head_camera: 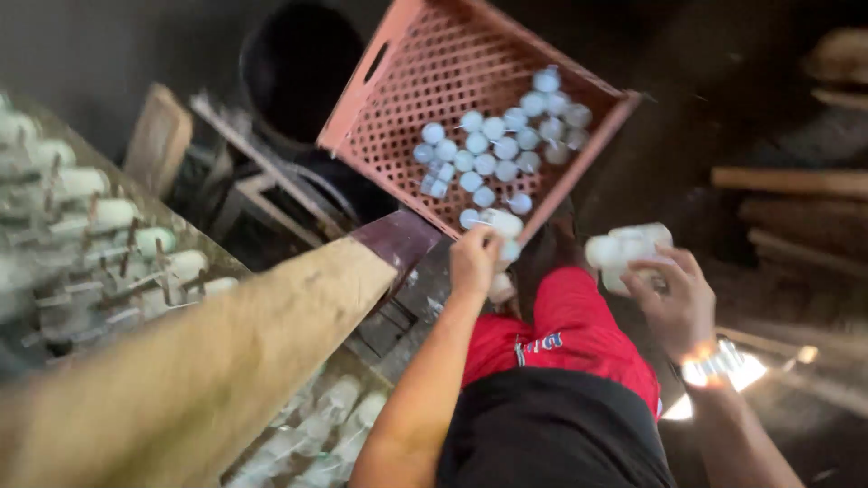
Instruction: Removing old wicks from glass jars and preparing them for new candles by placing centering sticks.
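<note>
A dim, rough workshop, by the look of a small textile or thread works. At nine o'clock a rack [108, 244] of pegs carries white bobbins [117, 214]. At twelve o'clock a perforated crate [470, 108] holds more. Timber [796, 181] is stacked at three o'clock, and a wooden beam [208, 361] crosses at seven.

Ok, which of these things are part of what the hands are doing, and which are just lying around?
In hand:
left hand on a white cylindrical bobbin
right hand holding a cluster of white bobbins
salmon-pink perforated plastic crate holding more pale bobbins

Lying about:
wooden beam
dark round bucket
stacked timber planks
</note>
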